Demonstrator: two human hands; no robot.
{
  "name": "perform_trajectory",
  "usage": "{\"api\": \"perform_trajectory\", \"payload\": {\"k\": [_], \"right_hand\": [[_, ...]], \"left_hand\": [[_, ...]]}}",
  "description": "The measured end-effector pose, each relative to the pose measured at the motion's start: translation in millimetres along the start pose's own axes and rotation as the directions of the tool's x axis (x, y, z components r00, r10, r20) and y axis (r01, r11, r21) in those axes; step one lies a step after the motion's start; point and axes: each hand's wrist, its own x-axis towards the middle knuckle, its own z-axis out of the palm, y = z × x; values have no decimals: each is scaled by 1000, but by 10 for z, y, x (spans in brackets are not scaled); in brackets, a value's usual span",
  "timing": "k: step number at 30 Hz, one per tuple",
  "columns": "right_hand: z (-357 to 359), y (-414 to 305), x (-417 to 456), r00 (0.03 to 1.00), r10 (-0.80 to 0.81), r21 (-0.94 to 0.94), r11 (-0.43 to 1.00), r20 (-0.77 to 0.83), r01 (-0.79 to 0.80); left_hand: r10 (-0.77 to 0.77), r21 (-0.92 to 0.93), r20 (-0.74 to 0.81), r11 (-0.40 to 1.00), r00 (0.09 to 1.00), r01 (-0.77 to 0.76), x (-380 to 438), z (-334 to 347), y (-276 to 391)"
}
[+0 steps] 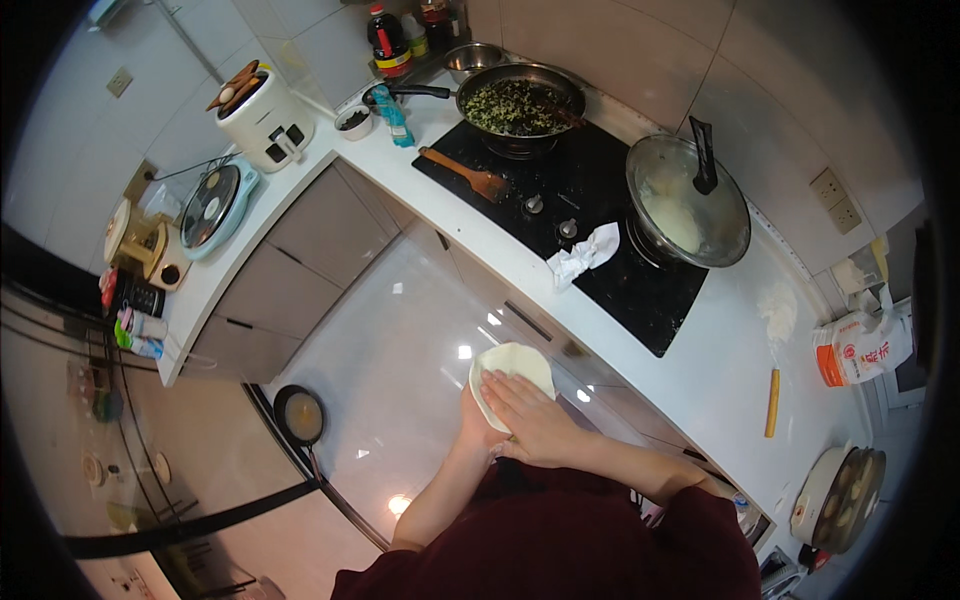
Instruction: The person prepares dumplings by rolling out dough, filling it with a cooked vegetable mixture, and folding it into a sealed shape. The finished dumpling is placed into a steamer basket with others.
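A flat round of pale dough is held between my two hands, out over the floor and in front of my body. My left hand supports it from below, mostly hidden by the dough and the other hand. Across the top lies my right hand, palm down with its fingers stretched over the surface. The dough's far edge sticks out past the fingertips. Whether there is a filling inside cannot be seen.
On the black gas hob stand a frying pan of chopped green filling and a glass-lidded pan with dough inside. A wooden spatula, white cloth, rolling pin, flour bag and electric cooker are around the counter.
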Motion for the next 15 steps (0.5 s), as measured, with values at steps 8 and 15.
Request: {"api": "perform_trajectory", "payload": {"k": [8, 15], "right_hand": [[-189, 739, 1242, 983, -169, 133, 978, 74, 159], [-692, 1327, 2287, 981, -26, 62, 997, -191, 39]], "left_hand": [[115, -192, 10, 975, 993, -111, 977, -454, 925], [127, -359, 143, 931, 981, -68, 1594, 318, 1930]]}}
